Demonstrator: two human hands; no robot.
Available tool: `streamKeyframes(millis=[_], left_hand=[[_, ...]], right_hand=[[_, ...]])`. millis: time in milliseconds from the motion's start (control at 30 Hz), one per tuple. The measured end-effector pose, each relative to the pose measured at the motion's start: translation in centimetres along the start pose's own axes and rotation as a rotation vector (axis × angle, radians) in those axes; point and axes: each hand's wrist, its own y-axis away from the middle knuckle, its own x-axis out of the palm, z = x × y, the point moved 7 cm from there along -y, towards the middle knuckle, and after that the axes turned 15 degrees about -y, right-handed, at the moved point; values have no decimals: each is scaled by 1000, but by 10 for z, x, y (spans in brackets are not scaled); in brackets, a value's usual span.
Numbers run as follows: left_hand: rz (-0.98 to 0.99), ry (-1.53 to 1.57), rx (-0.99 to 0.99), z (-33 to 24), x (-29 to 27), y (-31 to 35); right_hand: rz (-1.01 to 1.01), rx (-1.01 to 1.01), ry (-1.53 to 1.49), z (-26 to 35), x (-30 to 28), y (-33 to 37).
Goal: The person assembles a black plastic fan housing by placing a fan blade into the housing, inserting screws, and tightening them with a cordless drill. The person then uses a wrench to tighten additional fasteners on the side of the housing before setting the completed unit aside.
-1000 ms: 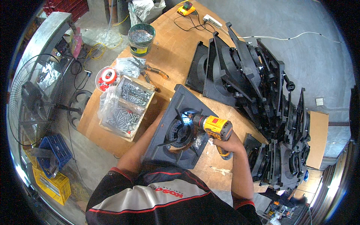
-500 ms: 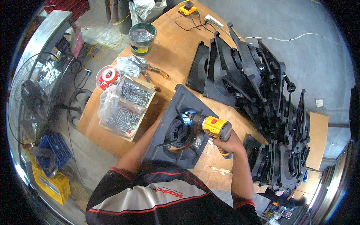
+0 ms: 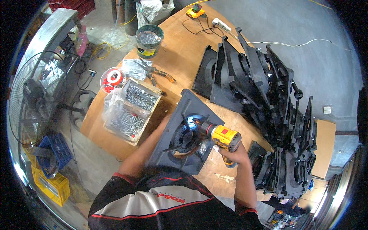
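Note:
My right hand [image 3: 236, 152] is wrapped round the grip of a yellow-and-black cordless drill [image 3: 225, 137]. The drill points left, its front end over a lit patch beside the ring in a black square panel [image 3: 182, 107], which looks like a gas stove top with pot-support arms. Whether the bit touches anything there is too small to tell. The panel stands tilted in front of my body. My left forearm [image 3: 140, 153] runs behind the panel's left edge, which hides the left hand and its fingers.
Left of the panel lie a wooden box [image 3: 153, 111] of screws, pliers [image 3: 163, 73], a round tub [image 3: 112, 79] and a green bucket [image 3: 149, 40]. Several similar black panels [image 3: 264, 88] lean in rows at right. A battery charger [image 3: 195, 12] and power strip [image 3: 221, 24] sit at the far edge.
The view has shifted slightly. The drill and my right hand have moved a little nearer and to the right relative to the panel, and more of the drill's front end shows.

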Motion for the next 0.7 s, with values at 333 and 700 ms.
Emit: streamKeyframes(millis=[333,700], left_hand=[[-100,-163,-29,-19,-14,12],[-81,-404,-153,-26,-23,0]], right_hand=[[7,37,-40,-6,0,-5],[17,5,-51,-34,-31,-26]])
